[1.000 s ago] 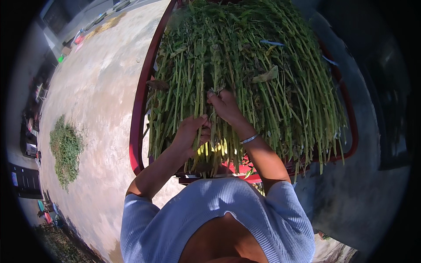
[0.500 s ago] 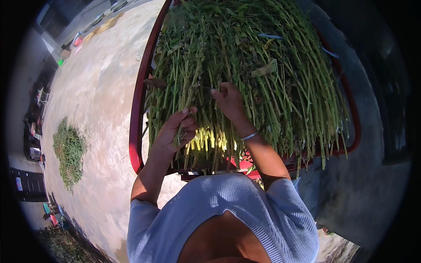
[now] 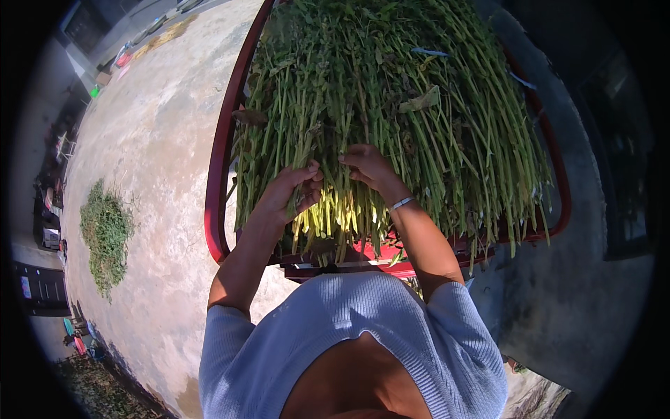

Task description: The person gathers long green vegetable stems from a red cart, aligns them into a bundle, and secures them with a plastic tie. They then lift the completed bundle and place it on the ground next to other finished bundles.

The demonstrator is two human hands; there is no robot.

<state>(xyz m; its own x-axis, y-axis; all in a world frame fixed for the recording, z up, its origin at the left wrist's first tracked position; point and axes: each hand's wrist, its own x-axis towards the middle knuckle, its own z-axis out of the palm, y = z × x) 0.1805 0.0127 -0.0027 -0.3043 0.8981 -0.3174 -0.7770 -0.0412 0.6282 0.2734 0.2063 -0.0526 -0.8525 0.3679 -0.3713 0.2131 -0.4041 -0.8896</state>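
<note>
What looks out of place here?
A blue strip lies among the green stalks, its colour unlike the plants'; I can't tell what it is. Below it, a brownish leaf looks withered. At left, a loose heap of greenery sits on the pale ground, apart from the stalks.

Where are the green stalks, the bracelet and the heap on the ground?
Green stalks (image 3: 380, 115): head view, stems mid-bundle.
Bracelet (image 3: 400, 203): head view, visible face of the band.
Heap (image 3: 106, 237): head view, middle of its top.
</note>
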